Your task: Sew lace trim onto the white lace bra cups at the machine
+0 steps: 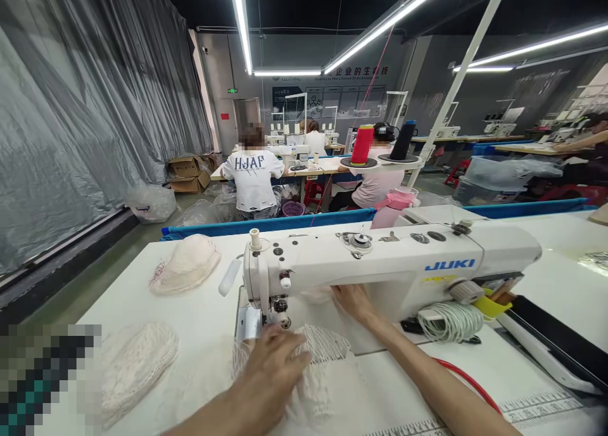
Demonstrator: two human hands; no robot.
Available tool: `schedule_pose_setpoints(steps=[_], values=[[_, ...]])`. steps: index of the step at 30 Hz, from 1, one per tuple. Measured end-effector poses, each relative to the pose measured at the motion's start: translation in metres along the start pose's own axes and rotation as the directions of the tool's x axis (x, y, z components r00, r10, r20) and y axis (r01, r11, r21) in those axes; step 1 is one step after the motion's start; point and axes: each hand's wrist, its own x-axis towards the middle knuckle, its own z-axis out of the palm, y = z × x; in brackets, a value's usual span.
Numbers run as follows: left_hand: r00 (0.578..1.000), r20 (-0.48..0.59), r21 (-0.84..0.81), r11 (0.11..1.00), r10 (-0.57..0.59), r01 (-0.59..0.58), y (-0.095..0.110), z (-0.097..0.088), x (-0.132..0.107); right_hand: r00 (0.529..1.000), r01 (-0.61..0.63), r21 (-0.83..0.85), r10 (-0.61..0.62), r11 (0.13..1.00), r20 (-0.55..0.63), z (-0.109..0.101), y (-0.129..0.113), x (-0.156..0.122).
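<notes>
Cream patterned fabric (pixel 325 344) lies loosely rumpled, spread over the white tabletop (pixel 121 303), partly beneath the sewing machine (pixel 380 258)

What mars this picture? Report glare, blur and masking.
Head view: ceiling tubes burn out white; head view: pixel blocks hide the lower-left corner; head view: print on the wall panels is too soft to read; head view: JUKI lettering on the sewing machine reads sharply.

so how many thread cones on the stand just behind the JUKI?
2: a red cone on the left, and a dark cone to its right, nearer the white post. None looks hidden.
</notes>
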Motion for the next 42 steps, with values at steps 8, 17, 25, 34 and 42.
schedule_pose_setpoints(steps=[8,17,25,34,42], values=[[0.955,0.179,0.016,0.971,-0.237,0.238,-0.011,0.045,0.111,0.997,0.074,-0.013,-0.074,0.997,0.016,-0.032,0.008,-0.038],[0.931,0.226,0.095,0.958,-0.286,0.271,-0.010,0.053,0.119,0.996,-0.021,-0.021,0.023,1.000,0.083,-0.021,0.008,-0.031],[0.906,0.226,0.148,0.932,-0.359,0.332,-0.018,0.046,0.111,0.999,-0.023,0.047,0.021,0.999,0.042,-0.027,0.007,-0.033],[0.877,0.249,0.064,0.911,-0.411,0.408,-0.024,0.042,0.120,0.962,0.201,0.221,-0.149,0.954,-0.230,-0.095,-0.001,-0.092],[0.912,0.336,-0.398,0.841,-0.238,0.366,0.024,0.029,0.132,0.897,0.388,0.612,-0.130,0.689,-0.423,-0.155,-0.018,-0.141]])
